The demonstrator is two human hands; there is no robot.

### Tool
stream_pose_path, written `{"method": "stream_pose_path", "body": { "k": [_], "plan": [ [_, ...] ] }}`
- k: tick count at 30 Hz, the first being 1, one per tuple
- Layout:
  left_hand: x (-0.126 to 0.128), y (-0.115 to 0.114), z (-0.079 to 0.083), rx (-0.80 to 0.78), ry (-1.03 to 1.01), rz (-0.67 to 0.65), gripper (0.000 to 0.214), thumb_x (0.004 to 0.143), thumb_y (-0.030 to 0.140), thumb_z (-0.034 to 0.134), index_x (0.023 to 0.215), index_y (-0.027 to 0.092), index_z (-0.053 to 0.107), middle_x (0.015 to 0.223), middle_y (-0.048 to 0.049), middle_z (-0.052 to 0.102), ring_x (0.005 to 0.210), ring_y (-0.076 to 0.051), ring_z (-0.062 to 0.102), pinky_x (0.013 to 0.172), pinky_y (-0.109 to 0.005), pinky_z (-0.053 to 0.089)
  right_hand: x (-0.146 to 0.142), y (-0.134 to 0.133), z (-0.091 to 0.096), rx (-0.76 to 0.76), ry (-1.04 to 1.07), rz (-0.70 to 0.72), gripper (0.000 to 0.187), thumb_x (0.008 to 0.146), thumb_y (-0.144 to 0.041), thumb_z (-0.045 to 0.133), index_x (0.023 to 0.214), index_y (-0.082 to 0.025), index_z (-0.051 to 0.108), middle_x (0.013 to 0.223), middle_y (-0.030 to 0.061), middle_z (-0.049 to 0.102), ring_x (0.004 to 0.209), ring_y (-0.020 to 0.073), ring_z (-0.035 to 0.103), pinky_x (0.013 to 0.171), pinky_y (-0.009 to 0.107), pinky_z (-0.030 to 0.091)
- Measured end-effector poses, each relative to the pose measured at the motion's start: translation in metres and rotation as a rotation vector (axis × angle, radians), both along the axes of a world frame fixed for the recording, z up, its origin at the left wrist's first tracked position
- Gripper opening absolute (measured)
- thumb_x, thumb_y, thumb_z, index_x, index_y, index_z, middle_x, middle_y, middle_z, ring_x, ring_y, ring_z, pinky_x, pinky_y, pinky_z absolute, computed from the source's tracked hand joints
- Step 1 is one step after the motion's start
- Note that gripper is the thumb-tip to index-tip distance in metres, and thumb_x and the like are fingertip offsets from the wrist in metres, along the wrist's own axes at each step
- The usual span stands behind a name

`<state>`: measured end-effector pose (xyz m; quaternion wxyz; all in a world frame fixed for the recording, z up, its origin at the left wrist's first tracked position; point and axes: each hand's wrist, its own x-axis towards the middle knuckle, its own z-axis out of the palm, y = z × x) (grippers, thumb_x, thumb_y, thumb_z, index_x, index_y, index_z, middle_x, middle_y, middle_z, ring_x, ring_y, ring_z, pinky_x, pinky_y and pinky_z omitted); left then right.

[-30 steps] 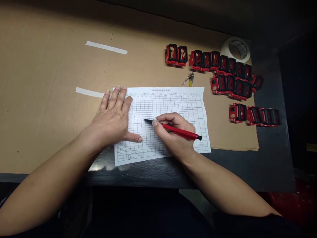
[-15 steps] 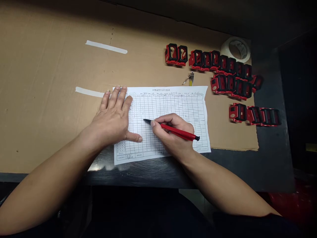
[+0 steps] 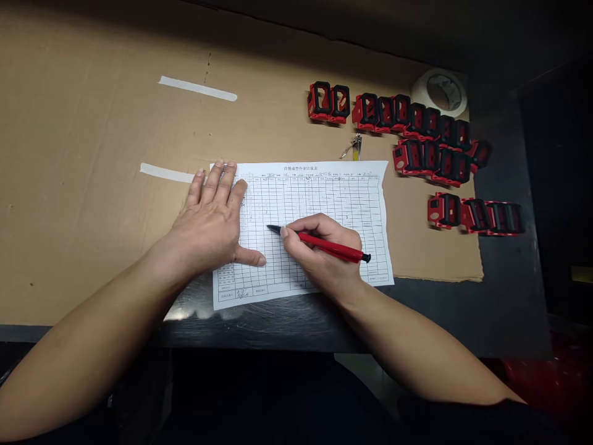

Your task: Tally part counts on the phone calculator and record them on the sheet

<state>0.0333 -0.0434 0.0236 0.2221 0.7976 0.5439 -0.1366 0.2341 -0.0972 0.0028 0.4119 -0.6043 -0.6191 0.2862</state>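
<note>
A printed paper form [image 3: 296,272] with a grid and some handwriting lies on the cardboard, its lower edge over the dark metal table. My left hand [image 3: 215,219] is spread flat across the form's left side, thumb pointing right, covering some of its columns. My right hand [image 3: 327,250] rests on the lower right of the sheet, fingers wrapped round a red pen [image 3: 331,246] with a black tip and black end. The pen tip points left at the middle rows; whether it touches the paper I cannot tell.
Several red-and-black plastic parts [image 3: 410,117] stand in rows at the right. Behind them is a tape roll [image 3: 445,93]. A nail clipper [image 3: 356,148] lies just above the form. Two white tape strips [image 3: 198,88] stick to the cardboard [image 3: 92,154] at the left.
The pen tip and my right hand have shifted very slightly downward on the form. My left hand stays flat in the same place.
</note>
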Motion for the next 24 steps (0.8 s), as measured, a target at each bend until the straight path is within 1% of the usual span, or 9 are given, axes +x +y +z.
{"method": "stream_pose_path", "body": {
  "k": [4,7,9,11,13,16,19,22,24],
  "plan": [
    [-0.001,0.0,0.0,-0.01,0.019,-0.001,0.146,0.068,0.083,0.079,0.17,0.0,0.015,0.178,-0.0215,-0.014,0.165,-0.041,-0.018,0.134,-0.055,-0.012,0.0,0.001,0.0,0.002,0.019,-0.06,0.007,0.081,-0.024,0.076,0.075,-0.024,0.073,0.068,-0.0043,0.074,0.058,0.0125,0.067,0.056,0.026,0.055],
    [-0.001,0.0,0.001,-0.001,0.023,-0.004,0.146,0.068,0.083,0.08,0.17,0.0,0.015,0.178,-0.0218,-0.013,0.165,-0.04,-0.018,0.134,-0.055,-0.012,0.001,0.0,-0.003,0.002,0.082,-0.08,0.007,0.082,-0.023,0.075,0.076,-0.024,0.072,0.065,-0.0048,0.072,0.055,0.0123,0.065,0.053,0.026,0.053],
    [-0.001,0.0,0.001,-0.001,0.021,-0.001,0.146,0.068,0.082,0.08,0.17,0.0,0.015,0.178,-0.0221,-0.012,0.165,-0.04,-0.018,0.134,-0.055,-0.012,0.004,-0.002,-0.006,-0.004,0.134,-0.05,0.007,0.086,-0.024,0.075,0.079,-0.024,0.072,0.066,-0.0046,0.071,0.056,0.0128,0.065,0.054,0.027,0.053],
    [0.0,0.0,0.002,-0.004,0.018,0.001,0.146,0.068,0.082,0.08,0.17,0.0,0.016,0.178,-0.0223,-0.012,0.165,-0.04,-0.018,0.134,-0.055,-0.012,0.006,-0.004,-0.008,-0.001,0.17,0.005,0.007,0.093,-0.027,0.072,0.086,-0.024,0.074,0.071,-0.0037,0.073,0.06,0.0134,0.068,0.059,0.029,0.055],
    [0.0,0.0,0.003,-0.004,0.017,-0.001,0.145,0.069,0.082,0.079,0.17,0.0,0.015,0.178,-0.0225,-0.012,0.165,-0.04,-0.018,0.134,-0.055,-0.012,0.008,-0.005,-0.007,0.026,0.161,0.07,0.01,0.097,-0.03,0.069,0.092,-0.024,0.075,0.078,-0.0025,0.076,0.064,0.0136,0.07,0.062,0.03,0.056],
    [0.0,0.0,0.003,0.001,0.023,-0.006,0.146,0.069,0.083,0.079,0.17,0.0,0.014,0.178,-0.0231,-0.013,0.165,-0.04,-0.018,0.134,-0.055,-0.012,0.007,-0.007,-0.003,0.094,0.104,0.13,0.004,0.094,-0.028,0.073,0.094,-0.024,0.075,0.082,-0.0022,0.078,0.066,0.013,0.071,0.061,0.028,0.056],
    [0.0,0.0,0.002,0.007,0.027,-0.007,0.149,0.066,0.085,0.08,0.17,0.0,0.015,0.178,-0.0236,-0.011,0.165,-0.04,-0.017,0.134,-0.056,-0.011,0.004,-0.01,-0.002,0.118,0.069,0.139,0.007,0.09,-0.026,0.078,0.095,-0.025,0.073,0.08,-0.0035,0.077,0.064,0.0123,0.07,0.059,0.026,0.056],
    [0.001,0.0,0.002,0.008,0.025,-0.004,0.149,0.066,0.085,0.079,0.17,0.0,0.015,0.178,-0.024,-0.011,0.165,-0.041,-0.016,0.134,-0.056,-0.01,0.005,-0.011,-0.006,0.083,0.074,0.153,0.007,0.095,-0.03,0.074,0.1,-0.025,0.073,0.086,-0.0019,0.078,0.072,0.014,0.074,0.064,0.028,0.058],
    [0.0,0.0,0.003,0.01,0.016,-0.003,0.147,0.067,0.086,0.078,0.17,0.0,0.016,0.178,-0.0242,-0.009,0.166,-0.041,-0.015,0.134,-0.056,-0.01,0.007,-0.011,-0.009,0.046,0.104,0.168,0.011,0.099,-0.033,0.071,0.106,-0.025,0.073,0.091,0.0,0.079,0.078,0.0161,0.076,0.071,0.031,0.06]
  ]
}}
